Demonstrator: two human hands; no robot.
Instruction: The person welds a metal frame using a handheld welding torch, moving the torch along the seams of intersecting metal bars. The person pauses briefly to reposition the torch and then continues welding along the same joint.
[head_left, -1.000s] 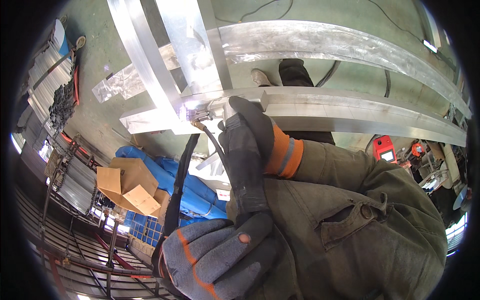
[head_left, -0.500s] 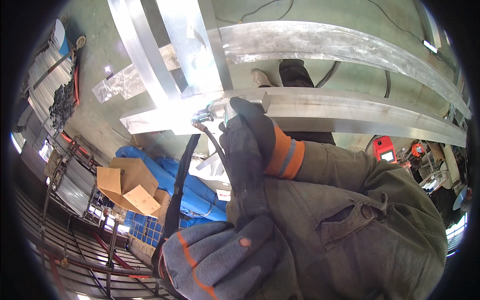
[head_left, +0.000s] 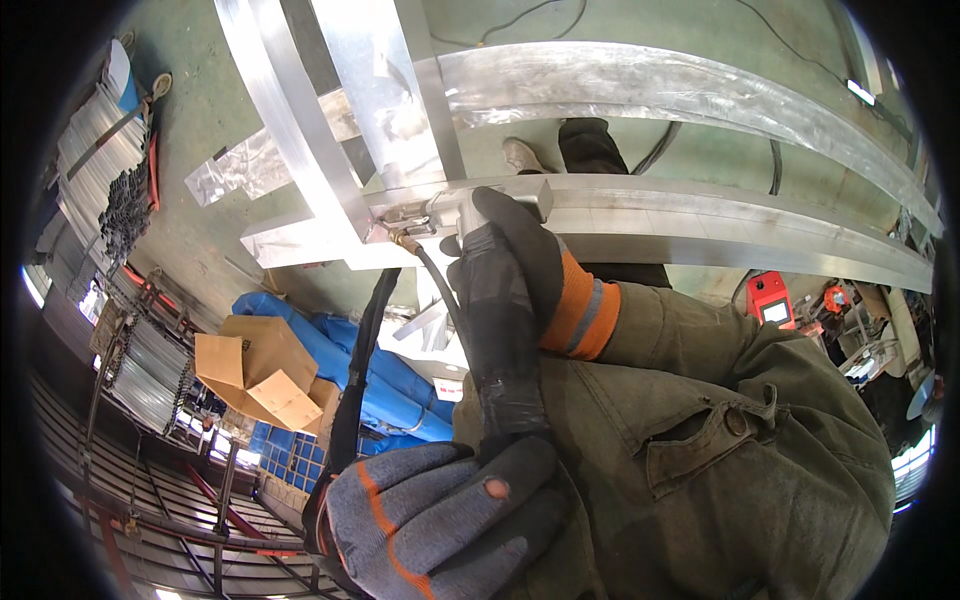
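A welding torch [head_left: 503, 345] with a black-wrapped body lies across my lap, its metal nozzle end at the corner where metal profiles meet. My right hand [head_left: 520, 255], in a dark glove with an orange cuff, is closed around its front part. Lower down, my left hand [head_left: 450, 515], in a blue-grey glove with an orange stripe, is closed around the torch's rear. A thin feed tube [head_left: 435, 275] with a brass fitting runs to the nozzle. Beneath the nozzle is a silvery metal beam [head_left: 700, 220], with an upright profile [head_left: 290, 110] joining it.
Another wide metal profile [head_left: 620, 85] crosses farther off, with a person's shoe [head_left: 522, 156] beyond the near beam. An open cardboard box [head_left: 260, 365] and blue wrapped rolls [head_left: 400, 395] sit at left. A red machine [head_left: 768, 298] stands at right. Dark cables cross the floor.
The bright glow at the nozzle has gone, and the joint shows more plainly. The torch and my right hand have shifted slightly right. My left hand keeps its grip.
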